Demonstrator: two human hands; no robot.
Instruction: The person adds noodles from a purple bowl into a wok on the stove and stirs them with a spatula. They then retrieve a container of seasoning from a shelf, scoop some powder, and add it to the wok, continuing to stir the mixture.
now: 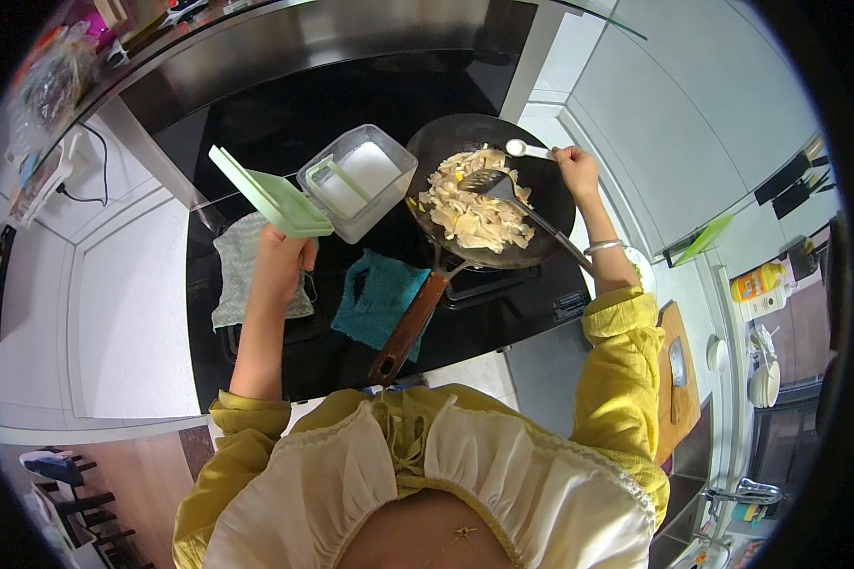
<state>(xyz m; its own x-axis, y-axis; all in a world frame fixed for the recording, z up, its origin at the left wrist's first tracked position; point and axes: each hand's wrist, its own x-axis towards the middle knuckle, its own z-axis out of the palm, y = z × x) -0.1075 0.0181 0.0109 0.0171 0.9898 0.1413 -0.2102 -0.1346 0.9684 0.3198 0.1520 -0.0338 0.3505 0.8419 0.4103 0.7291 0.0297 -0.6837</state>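
My left hand (285,259) grips the pale green lidded container by its raised lid (274,199). The clear plastic container (370,210) holds white granules (373,167), and a green bar crosses its opening. My right hand (576,171) pinches a small white measuring spoon (526,149) over the far right part of the wok (555,206); a little white powder seems to sit in its bowl. Sliced pale mushrooms (470,220) with yellow and red bits fill the wok's middle. A slotted spatula (502,190) rests on them, its handle leaning over the near right rim.
The wok's wooden handle (409,331) points towards me across a teal cloth (370,295). A grey-white cloth (235,274) lies under my left hand on the black cooktop (306,377). To the right, a cleaver (677,363) lies on a wooden cutting board (672,427). Behind my right wrist is a white plate (644,264) with greens.
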